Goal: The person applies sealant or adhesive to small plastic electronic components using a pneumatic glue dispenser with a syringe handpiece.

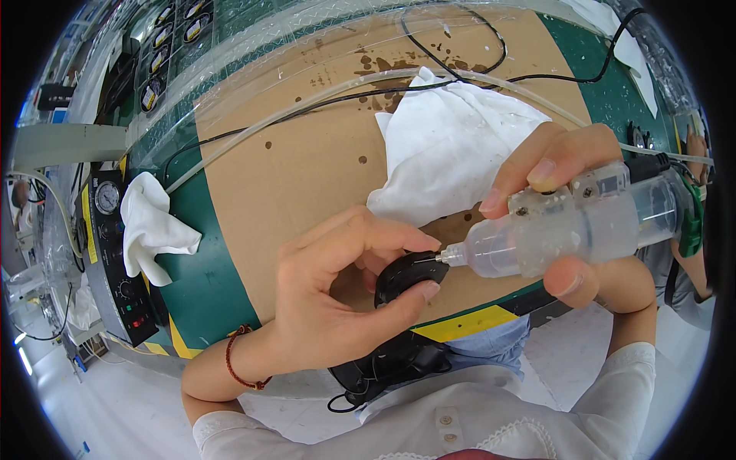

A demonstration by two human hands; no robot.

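Between the thumb and fingers of my left hand is a small round black part, tilted with its edge toward the right. My right hand grips a translucent dispensing syringe from above and below. Its thin needle points left and meets the rim of the black part, or nearly so; I cannot tell whether they touch. A green cap with a dark hose fitting closes the syringe's back end. Behind both hands lies a crumpled white cloth.
Brown cardboard with dark stains covers a green table mat. A black dispenser box with a gauge stands at left beside another white cloth. A pale tube and black cable cross the back. Trays of round parts are far left.
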